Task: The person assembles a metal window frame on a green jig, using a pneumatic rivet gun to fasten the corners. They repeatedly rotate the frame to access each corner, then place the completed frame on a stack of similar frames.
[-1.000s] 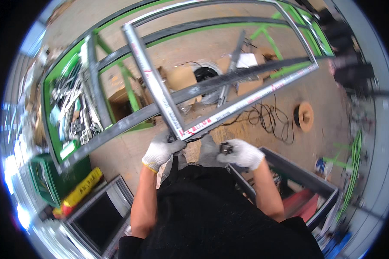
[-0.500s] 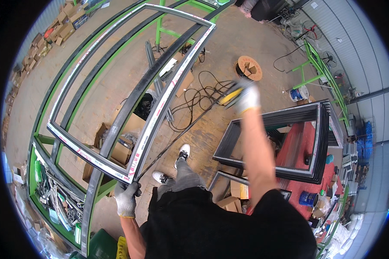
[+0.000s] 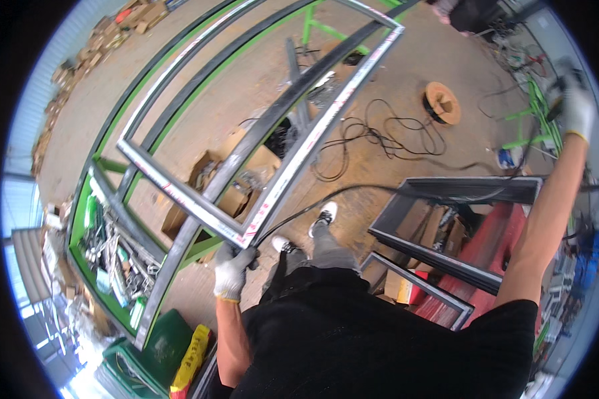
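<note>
Swinging wider, right hand blurs; black strip curves, straight before.

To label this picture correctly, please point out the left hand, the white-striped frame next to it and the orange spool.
Left hand (image 3: 230,272): head view, middle of the glove.
White-striped frame (image 3: 296,166): head view, its long right side.
Orange spool (image 3: 437,97): head view, its round face.

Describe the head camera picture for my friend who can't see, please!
A gloved left hand is at the corner of a rectangular frame on a green-and-gray rack. The outstretched right hand holds a blurred dark thing; a black strip curves away from the corner.
</note>
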Motion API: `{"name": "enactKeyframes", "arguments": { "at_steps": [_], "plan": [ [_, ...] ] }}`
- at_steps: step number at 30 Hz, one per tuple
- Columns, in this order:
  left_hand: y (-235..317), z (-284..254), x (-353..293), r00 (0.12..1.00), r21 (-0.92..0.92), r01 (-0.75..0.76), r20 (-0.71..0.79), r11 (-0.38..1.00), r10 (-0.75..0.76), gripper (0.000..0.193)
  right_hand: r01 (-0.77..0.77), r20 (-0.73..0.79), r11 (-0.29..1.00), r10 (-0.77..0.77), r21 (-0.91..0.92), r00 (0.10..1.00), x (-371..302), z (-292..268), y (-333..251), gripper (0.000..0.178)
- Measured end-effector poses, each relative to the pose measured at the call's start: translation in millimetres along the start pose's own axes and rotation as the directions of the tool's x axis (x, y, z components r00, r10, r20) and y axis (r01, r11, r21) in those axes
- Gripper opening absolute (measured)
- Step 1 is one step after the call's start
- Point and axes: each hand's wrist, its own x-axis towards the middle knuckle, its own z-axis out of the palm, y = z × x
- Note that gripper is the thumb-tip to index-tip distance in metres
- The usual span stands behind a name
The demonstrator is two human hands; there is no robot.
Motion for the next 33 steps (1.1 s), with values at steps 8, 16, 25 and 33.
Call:
{"name": "enactKeyframes", "arguments": {
  "at_steps": [8,16,25,33],
  "plan": [
    [-1,19,-6,0.997,-0.121,0.039,0.072,0.992,-0.030,0.022,-0.514,0.901,0.821,0.000,0.247,0.434,-282,167,-163,0.036],
    [1,28,-14,0.996,-0.122,0.024,0.087,0.992,-0.014,0.018,-0.919,0.636,0.353,-0.753,0.176,-0.168,-478,-45,-371,0.038],
    [-4,24,-11,0.996,-0.068,-0.008,0.092,0.998,0.014,0.022,-0.985,0.905,-0.157,-0.405,0.075,0.133,-512,-101,-464,0.025],
    [-2,26,-15,0.996,-0.136,0.006,0.087,0.991,0.006,0.021,-0.891,0.891,0.136,-0.211,0.434,0.402,-468,-45,-445,0.053]
  ]
}}
